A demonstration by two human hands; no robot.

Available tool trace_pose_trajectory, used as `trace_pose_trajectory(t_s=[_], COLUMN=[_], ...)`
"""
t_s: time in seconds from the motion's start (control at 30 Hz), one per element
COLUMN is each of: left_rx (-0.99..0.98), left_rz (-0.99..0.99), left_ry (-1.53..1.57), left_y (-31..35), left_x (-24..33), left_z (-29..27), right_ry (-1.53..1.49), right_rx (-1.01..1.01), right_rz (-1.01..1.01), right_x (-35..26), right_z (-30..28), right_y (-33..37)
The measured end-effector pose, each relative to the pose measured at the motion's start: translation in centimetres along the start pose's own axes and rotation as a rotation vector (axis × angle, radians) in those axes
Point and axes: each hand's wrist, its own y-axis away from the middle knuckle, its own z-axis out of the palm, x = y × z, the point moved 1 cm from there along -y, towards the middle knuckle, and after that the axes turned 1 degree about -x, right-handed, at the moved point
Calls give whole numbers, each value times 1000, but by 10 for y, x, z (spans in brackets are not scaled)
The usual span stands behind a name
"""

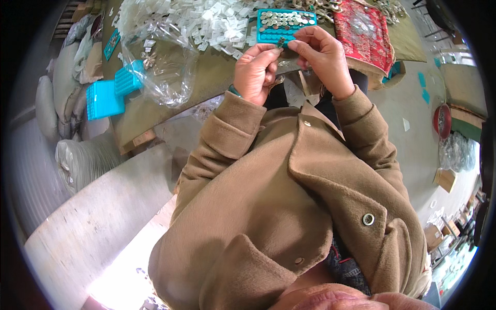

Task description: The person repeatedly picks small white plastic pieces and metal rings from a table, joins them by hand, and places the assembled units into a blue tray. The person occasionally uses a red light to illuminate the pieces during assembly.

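Observation:
My left hand (255,75) is closed in a pinch, with a small dark metallic piece (281,41) at its thumb and fingertip. Close beside it, my right hand (326,58) has its thumb and forefinger curled together; anything between them is too small to make out. Both hands are raised at the near edge of a teal tray (264,37). Rows of small round silvery pieces (287,19) fill the tray's far part, while bare dimples show in its nearer rows.
Left of the tray lies a heap of small white plastic pieces (206,26), with a clear plastic bag (173,77) nearer me. Teal trays (106,101) overhang the table's left side. A red patterned cloth (364,44) lies to the right, and cord-like bundles (323,8) lie behind.

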Motion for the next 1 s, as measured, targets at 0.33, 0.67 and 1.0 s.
trace_pose_trajectory(t_s=[0.33,0.67,1.0], left_rx=[84,106,575], left_rz=[307,275,324], left_ry=[-275,-614,-1339], left_y=[6,3,-41], left_x=[-18,6,37], left_z=[1,-66,-111], right_ry=[-612,-610,-437], right_rx=[-141,-158,-282], right_rz=[388,391,330], right_x=[20,19,26], right_z=[13,24,28], right_y=[7,11,12])
